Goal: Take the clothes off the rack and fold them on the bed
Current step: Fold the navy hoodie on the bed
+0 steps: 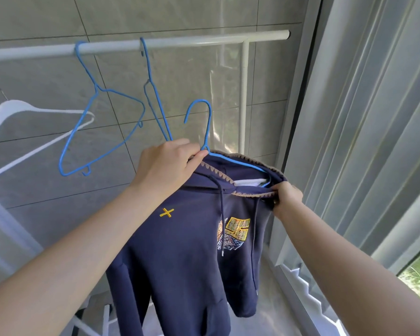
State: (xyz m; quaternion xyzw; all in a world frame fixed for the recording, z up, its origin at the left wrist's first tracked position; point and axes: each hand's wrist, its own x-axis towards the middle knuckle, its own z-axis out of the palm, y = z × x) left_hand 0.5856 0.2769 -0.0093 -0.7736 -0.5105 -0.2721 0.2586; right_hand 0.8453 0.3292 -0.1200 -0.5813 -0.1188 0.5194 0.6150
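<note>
A navy hoodie (189, 251) with a yellow cross and a yellow print hangs from a blue wire hanger (205, 132) that is off the rail. My left hand (167, 163) pinches that hanger at the base of its hook, by the hoodie's left shoulder. My right hand (285, 197) grips the stitched edge of the hood at the right. The white rack rail (155, 43) runs across above both hands.
Two bare blue wire hangers (100, 132) hang on the rail left of the hoodie, and a white hanger (22, 112) hangs further left. A tiled wall is behind the rack. A sliding window frame (349, 117) stands at the right. The rack's white upright (244, 93) is behind the hoodie.
</note>
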